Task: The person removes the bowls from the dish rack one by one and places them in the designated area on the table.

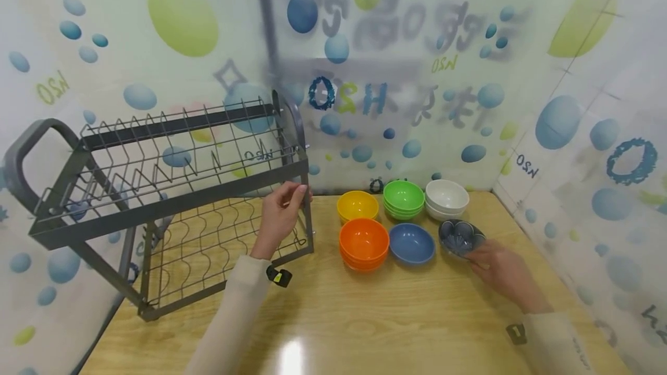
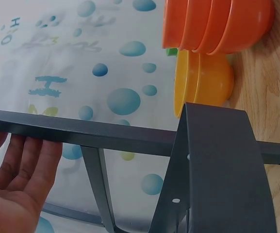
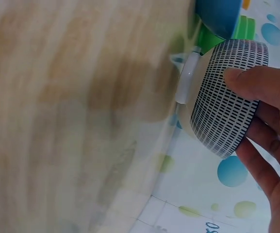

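Observation:
At the left stands a two-tier dark grey metal dish rack (image 1: pixel 182 199). My left hand (image 1: pixel 278 216) holds its near right post below the upper tier; in the left wrist view the fingers (image 2: pixel 45 170) lie against the bar. On the right, my right hand (image 1: pixel 505 274) grips a dark bowl (image 1: pixel 461 239) with a petal pattern inside. The right wrist view shows this bowl (image 3: pixel 227 97) tilted, its outside covered in small black dashes on white, with the thumb on the outer wall. Its white foot is close over the table.
Left of the patterned bowl are a blue bowl (image 1: pixel 411 245) and stacked orange bowls (image 1: pixel 365 242). Behind them stand yellow bowls (image 1: pixel 358 206), green bowls (image 1: pixel 403 197) and white bowls (image 1: pixel 447 197). A printed curtain (image 1: pixel 396 120) encloses the wooden table (image 1: pixel 375 323) behind and at the sides.

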The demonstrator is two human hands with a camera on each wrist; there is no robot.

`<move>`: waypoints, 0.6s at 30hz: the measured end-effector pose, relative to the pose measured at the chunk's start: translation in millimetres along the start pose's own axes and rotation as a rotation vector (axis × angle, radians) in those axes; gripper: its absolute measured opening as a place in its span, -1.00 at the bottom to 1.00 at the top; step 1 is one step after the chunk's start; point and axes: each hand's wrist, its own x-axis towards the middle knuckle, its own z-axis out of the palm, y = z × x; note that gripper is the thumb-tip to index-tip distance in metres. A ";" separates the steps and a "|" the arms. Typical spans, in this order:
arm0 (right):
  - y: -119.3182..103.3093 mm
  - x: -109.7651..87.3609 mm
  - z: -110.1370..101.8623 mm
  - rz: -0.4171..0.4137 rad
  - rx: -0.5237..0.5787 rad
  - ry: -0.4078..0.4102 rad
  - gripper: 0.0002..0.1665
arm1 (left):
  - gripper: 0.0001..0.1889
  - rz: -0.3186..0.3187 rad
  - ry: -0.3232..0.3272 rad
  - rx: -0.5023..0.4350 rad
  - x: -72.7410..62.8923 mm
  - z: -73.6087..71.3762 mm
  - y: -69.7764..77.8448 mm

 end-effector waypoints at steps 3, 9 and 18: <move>-0.6 -4.0 3.1 0.019 -0.010 -0.007 -0.71 | -0.58 0.007 0.000 0.004 -0.1 0.8 0.6; -0.8 -7.0 8.5 0.032 -0.025 -0.035 -0.72 | -0.62 0.020 0.007 0.019 -2.0 0.8 0.3; -6.2 2.2 8.3 0.138 0.003 -0.143 -0.75 | -0.63 -0.028 0.008 0.012 -1.6 -3.1 -1.0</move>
